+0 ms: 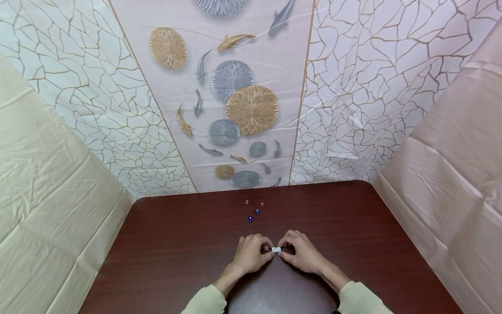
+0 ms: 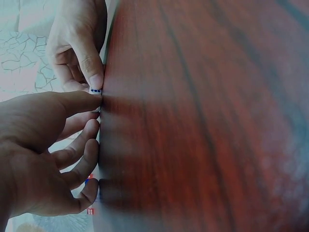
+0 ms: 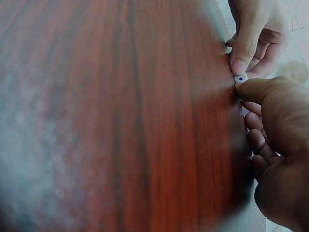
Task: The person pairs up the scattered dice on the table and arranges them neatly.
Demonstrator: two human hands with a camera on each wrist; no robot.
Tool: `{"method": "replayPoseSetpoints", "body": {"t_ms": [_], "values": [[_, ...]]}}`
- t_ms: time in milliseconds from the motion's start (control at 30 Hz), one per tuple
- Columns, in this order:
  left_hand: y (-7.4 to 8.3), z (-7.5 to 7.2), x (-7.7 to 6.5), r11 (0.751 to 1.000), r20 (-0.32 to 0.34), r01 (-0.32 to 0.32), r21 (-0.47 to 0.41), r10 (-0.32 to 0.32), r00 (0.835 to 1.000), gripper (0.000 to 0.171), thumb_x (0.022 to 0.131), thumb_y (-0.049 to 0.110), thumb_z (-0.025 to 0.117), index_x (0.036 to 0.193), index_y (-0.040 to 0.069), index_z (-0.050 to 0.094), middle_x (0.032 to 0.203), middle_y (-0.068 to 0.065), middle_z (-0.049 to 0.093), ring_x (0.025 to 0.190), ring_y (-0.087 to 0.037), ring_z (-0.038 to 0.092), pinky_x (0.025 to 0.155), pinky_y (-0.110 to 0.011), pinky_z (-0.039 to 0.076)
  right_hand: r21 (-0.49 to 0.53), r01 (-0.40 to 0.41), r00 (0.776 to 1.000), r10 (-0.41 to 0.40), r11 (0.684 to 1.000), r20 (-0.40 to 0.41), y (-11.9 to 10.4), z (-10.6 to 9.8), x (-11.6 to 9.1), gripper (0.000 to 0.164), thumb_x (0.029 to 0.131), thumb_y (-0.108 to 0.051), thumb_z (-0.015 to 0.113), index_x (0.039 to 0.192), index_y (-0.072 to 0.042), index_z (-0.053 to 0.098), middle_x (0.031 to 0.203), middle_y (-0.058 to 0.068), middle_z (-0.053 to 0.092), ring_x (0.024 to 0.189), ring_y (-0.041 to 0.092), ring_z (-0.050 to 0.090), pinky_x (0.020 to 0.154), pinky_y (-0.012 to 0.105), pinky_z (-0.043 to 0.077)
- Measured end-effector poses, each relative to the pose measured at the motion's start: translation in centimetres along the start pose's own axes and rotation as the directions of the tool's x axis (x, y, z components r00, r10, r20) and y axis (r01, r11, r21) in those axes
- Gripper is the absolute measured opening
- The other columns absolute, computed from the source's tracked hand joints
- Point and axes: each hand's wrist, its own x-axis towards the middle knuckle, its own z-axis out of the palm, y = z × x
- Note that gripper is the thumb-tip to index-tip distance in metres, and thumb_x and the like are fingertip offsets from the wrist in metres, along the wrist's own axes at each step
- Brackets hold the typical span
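Note:
Two white dice sit side by side on the table, the left die [image 1: 274, 250] right against the right die [image 1: 279, 250]. My left hand [image 1: 249, 254] pinches the left one between thumb and index finger, while my right hand [image 1: 305, 254] does the same with the right one. Dark pips show on the upper faces. In the left wrist view a white die [image 2: 95, 91] peeks out between the two thumbs, its blue pips visible. The right wrist view shows a white die [image 3: 240, 78] with one blue pip, partly hidden by the fingertips.
Farther back on the dark red-brown table [image 1: 176, 244] lie two blue dice, one [image 1: 257, 211] behind the other [image 1: 250, 219]. Beyond them are two small red dice, left [image 1: 247, 202] and right [image 1: 262, 204]. Patterned cloth [image 1: 251, 109] hangs behind the table, and beige cloth [image 1: 51, 218] flanks it.

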Motion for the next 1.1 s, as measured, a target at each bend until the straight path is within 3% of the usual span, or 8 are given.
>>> {"method": "replayPoseSetpoints", "body": {"t_ms": [1100], "values": [[0.19, -0.17, -0.02, 0.999, 0.007, 0.006, -0.037, -0.006, 1.0, 0.01, 0.089, 0.028, 0.093, 0.095, 0.025, 0.086, 0.084, 0.012, 0.073, 0.077, 0.003, 0.058, 0.081, -0.029, 0.041, -0.003, 0.013, 1.0, -0.013, 1.0, -0.006, 0.26, 0.07, 0.01, 0.013, 0.097, -0.018, 0.09, 0.104, -0.021, 0.08, 0.101, -0.01, 0.069, 0.096, 0.009, 0.06, 0.089, 0.031, 0.041]]}}
